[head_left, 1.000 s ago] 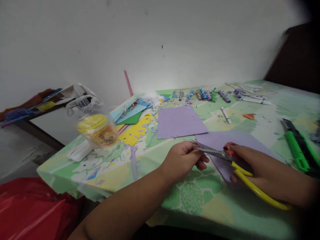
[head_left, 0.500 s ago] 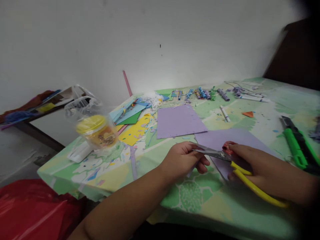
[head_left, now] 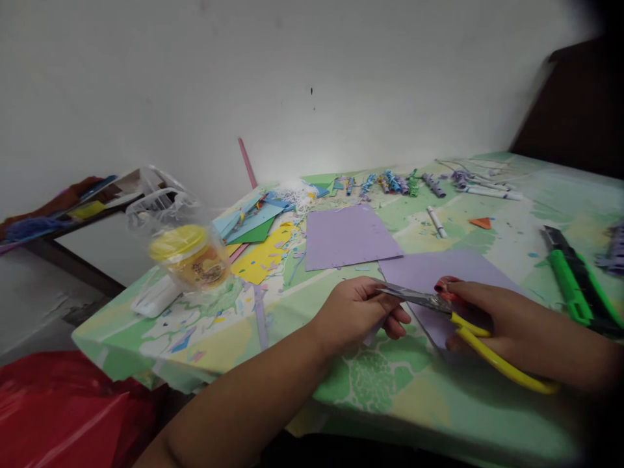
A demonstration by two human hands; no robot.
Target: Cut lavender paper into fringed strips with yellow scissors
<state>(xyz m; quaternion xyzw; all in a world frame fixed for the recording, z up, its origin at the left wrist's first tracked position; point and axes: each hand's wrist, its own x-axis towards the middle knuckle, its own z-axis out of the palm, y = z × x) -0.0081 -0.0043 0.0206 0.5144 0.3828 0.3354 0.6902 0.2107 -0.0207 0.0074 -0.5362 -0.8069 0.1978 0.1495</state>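
A pair of yellow-handled scissors [head_left: 487, 354] is in my right hand [head_left: 517, 328], with the blades pointing left. Between that hand's thumb and finger also sits a small red curled piece [head_left: 449, 286], perhaps paper. My left hand [head_left: 358, 312] is closed at the blade tips, thumb against forefinger, and what it pinches is mostly hidden. A bit of lavender paper [head_left: 373, 335] shows just below its fingers. Under the scissors lies a lavender paper sheet [head_left: 453, 266], and a second lavender sheet [head_left: 351, 237] rests farther back.
Green-and-black cutters [head_left: 575, 286] lie at the right. A white marker [head_left: 437, 222] and an orange paper scrap [head_left: 480, 223] lie behind my hands. Several curled paper rolls [head_left: 390, 182] line the back. A yellow-lidded tub [head_left: 188, 253] in plastic stands left, by coloured paper [head_left: 263, 257].
The scissor blades look slightly farther apart near their tips. Both hands stay almost in place, and the view has shifted very slightly.
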